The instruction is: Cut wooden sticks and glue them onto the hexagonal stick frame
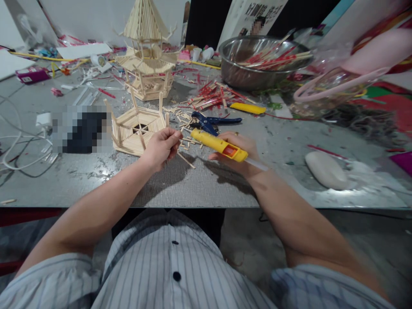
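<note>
My right hand (236, 148) is wrapped round a yellow hot glue gun (212, 142), with a clear glue stick (256, 164) poking out of its back end. The gun's front end points toward my left hand (163, 148). The fingers of that hand are closed in a pinch, and whatever they hold is too small to make out. Just behind my left hand lies a six-sided frame of thin wooden sticks (125, 144) with short upright posts at its corners. A loose thin stick (186, 159) rests on the table beside my left fingers.
A stick-built pagoda (146, 64) stands at the back. Blue-handled pliers (206, 123), a yellow cutter (247, 108) and red-ended sticks (210, 98) lie beyond the glue gun. Farther right are a steel bowl (234, 75) and a pale computer mouse (325, 169). White cables (19, 133) run at left.
</note>
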Tool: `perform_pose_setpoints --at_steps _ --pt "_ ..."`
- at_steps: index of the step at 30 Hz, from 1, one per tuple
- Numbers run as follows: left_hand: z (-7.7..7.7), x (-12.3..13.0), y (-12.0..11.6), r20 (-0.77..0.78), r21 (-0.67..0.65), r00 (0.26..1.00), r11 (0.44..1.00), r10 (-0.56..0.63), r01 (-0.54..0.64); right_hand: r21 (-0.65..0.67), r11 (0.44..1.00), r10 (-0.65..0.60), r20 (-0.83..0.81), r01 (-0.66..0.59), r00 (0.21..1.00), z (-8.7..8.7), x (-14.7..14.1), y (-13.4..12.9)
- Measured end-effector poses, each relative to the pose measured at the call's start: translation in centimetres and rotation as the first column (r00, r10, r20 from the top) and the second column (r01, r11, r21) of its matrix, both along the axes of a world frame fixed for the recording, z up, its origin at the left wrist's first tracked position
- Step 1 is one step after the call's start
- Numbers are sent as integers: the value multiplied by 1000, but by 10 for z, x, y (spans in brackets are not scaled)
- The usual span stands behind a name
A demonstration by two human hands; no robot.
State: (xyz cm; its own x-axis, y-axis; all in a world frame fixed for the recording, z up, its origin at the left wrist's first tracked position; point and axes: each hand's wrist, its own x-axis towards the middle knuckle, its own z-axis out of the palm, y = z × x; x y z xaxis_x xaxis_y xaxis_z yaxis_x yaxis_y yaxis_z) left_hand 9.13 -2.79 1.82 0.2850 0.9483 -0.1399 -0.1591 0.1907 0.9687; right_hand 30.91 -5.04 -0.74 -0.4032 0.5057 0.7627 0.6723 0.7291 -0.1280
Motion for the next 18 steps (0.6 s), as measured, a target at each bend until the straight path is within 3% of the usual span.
perform_pose_setpoints --at_steps 8,18 --pt "-1 -1 1 24 -7 1000 1000 -13 13 78 994 78 -8 -77 997 -2 0 4" --pt "5 -1 0 160 -179 986 981 -49 78 221 974 -50 35 41 998 -7 -2 6"
